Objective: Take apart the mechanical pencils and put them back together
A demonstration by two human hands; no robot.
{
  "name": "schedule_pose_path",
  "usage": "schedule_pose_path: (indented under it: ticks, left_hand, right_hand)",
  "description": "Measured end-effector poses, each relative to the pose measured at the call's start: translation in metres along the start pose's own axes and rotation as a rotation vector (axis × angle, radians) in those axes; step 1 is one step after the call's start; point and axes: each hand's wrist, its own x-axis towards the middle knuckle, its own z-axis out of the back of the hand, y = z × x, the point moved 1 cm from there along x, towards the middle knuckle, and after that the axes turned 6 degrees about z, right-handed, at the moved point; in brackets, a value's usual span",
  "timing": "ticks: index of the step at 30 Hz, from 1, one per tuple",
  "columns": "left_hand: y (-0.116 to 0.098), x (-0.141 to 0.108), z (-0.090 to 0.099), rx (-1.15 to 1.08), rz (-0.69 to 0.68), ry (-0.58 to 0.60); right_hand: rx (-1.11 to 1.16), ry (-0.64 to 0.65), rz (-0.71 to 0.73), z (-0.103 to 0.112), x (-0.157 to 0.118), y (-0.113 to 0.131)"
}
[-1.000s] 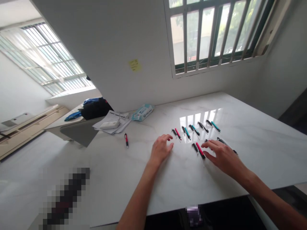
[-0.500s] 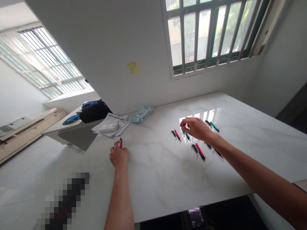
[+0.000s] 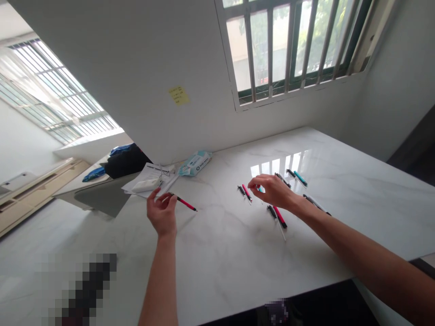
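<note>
two hands are in my head view, both above the marble table (image 3: 220,258). the left hand (image 3: 162,213) is clenched around a red-and-black pen (image 3: 183,203), with the fingers closed on one end of the barrel and the other end pointing toward the table's middle. this hand is over the table's left part, just beside a loose stack of papers (image 3: 144,179). the right hand (image 3: 272,191) is over the table's middle, fingers curled down and drawn together at a teal pen (image 3: 260,189); most of that pen is hidden, and i cannot tell whether it is grasped or only touched.

more pens lie around the right hand on the table's middle. a pink pen (image 3: 247,192) and a left black pen (image 3: 241,190) sit just left of it, a red pen (image 3: 279,216) and a near black pen (image 3: 271,211) lie just below it, and a far teal pen (image 3: 300,179) and a far black pen (image 3: 283,179) lie beyond it. a grey pen (image 3: 316,203) is to its right.

along the table's far edge is a pale blue wipes packet (image 3: 195,163). a white box (image 3: 146,184) rests on the papers. past the table's left corner is a black bag (image 3: 125,160). a yellow sticky note (image 3: 178,95) is on the wall above the table, and a barred window (image 3: 285,45) is above the table's far edge.
</note>
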Motion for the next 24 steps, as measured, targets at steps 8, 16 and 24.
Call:
schedule_pose_path:
  ticks: [8,16,24]
  left_hand:
    - [-0.011,-0.032,-0.023,-0.274,0.357,0.44]
    - [-0.027,-0.103,-0.071,0.169,-0.011,0.667]
    - [-0.03,-0.149,-0.106,0.124,-0.103,0.763]
  right_hand:
    - [0.165,0.051,0.048,-0.017,-0.003,0.003]
    - [0.224,0.054,-0.021,-0.011,-0.001,0.021]
    - [0.224,0.051,-0.149,-0.015,-0.001,0.018]
